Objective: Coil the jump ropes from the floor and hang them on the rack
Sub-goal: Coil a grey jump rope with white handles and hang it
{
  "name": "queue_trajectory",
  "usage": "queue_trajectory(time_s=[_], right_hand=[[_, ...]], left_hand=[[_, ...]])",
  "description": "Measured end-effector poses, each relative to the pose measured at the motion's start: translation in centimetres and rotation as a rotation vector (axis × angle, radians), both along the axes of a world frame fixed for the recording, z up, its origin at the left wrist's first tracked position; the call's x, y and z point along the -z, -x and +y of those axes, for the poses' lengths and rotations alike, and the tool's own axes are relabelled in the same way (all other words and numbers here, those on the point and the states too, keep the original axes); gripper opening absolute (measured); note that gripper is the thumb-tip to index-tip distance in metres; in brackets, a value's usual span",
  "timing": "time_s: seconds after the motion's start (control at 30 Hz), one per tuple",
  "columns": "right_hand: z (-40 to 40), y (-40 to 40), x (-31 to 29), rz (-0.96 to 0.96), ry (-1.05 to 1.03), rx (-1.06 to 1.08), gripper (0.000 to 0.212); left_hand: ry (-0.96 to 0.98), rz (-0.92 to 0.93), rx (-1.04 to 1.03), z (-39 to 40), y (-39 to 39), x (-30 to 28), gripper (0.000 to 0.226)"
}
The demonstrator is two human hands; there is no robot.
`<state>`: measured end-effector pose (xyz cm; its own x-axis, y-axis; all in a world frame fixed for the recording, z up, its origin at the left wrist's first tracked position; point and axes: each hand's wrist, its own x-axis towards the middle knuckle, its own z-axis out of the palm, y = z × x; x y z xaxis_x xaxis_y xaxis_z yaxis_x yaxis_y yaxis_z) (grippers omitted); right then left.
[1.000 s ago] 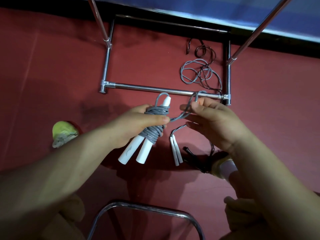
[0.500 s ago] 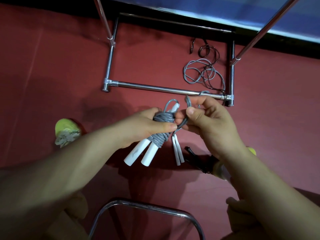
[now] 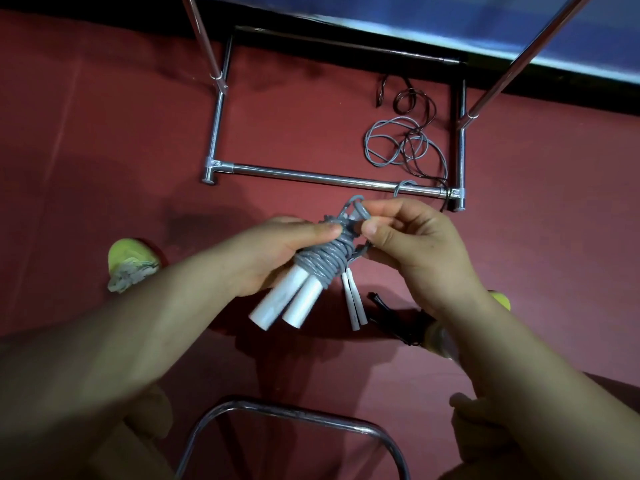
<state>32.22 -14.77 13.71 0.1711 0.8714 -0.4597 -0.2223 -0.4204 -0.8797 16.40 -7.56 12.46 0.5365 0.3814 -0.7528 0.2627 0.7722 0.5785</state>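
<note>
My left hand (image 3: pixel 277 251) grips a coiled grey jump rope (image 3: pixel 325 261) whose two white handles (image 3: pixel 287 304) point down and left. My right hand (image 3: pixel 412 244) pinches the rope's loose grey loop at the top of the coil. On the red floor lie a second grey rope (image 3: pixel 391 143) with thin white handles (image 3: pixel 354 303) and a dark rope (image 3: pixel 415 105) with black handles (image 3: pixel 391 317). The chrome rack (image 3: pixel 311 176) stands beyond my hands; its base bar runs across the floor.
A curved chrome tube (image 3: pixel 287 410) sits low in the view between my knees. My green shoes (image 3: pixel 128 261) rest on the floor at left and, partly hidden, at right. A dark wall base and blue wall run along the top.
My right hand has moved left, bringing the loose rope end to the top of the coil. The slack loop has shrunk. My left hand keeps its grip on the bundle.
</note>
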Motion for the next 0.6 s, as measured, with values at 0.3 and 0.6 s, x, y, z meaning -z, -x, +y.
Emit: queue_trajectory(time_s=[0.3, 0.6], right_hand=[[-0.07, -0.04, -0.08, -0.051, -0.037, -0.012, 0.013], [-0.21, 0.37, 0.19, -0.119, -0.032, -0.039, 0.015]], left_hand=[[0.065, -0.031, -0.035, -0.39, -0.07, -0.25, 0.043], [-0.002, 0.065, -0.076, -0.25, -0.66, -0.69, 0.038]])
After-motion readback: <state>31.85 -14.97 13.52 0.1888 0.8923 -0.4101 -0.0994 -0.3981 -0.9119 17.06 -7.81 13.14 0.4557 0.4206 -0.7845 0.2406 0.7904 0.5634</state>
